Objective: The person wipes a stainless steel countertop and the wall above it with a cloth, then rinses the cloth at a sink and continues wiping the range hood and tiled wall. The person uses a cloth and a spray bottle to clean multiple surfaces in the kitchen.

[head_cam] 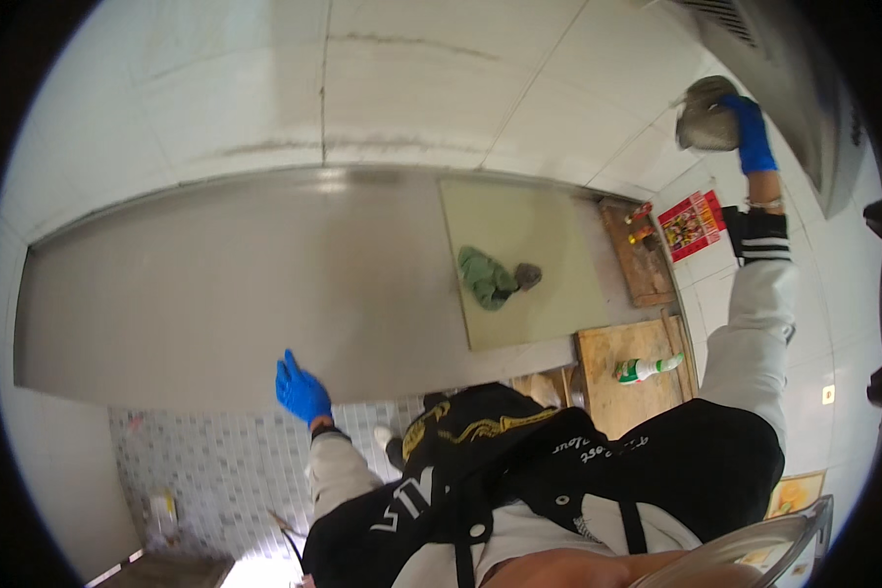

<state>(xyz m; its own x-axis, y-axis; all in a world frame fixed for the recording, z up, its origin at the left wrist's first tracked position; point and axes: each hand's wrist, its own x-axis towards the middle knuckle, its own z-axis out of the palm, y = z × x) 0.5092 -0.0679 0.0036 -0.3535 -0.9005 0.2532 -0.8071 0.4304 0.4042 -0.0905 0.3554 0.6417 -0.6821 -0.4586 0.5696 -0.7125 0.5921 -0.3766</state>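
Note:
My right hand (751,132), in a blue glove, is raised high at the upper right. It grips a grey-brown cloth (708,117), which is up by the white wall tiles and close to the range hood. My left hand (301,389), also gloved in blue, hovers at the front edge of the long grey countertop (227,287) and holds nothing. On a pale green board (529,220) to the right lie a crumpled green cloth (487,279) and a small dark grey wad (528,276).
A green-and-white spray bottle (639,370) lies on a wooden table (602,349). Small bottles (639,224) stand on a wooden board (643,275) in the corner. The metal range hood (801,95) juts out at upper right. A red poster (691,226) hangs on the wall.

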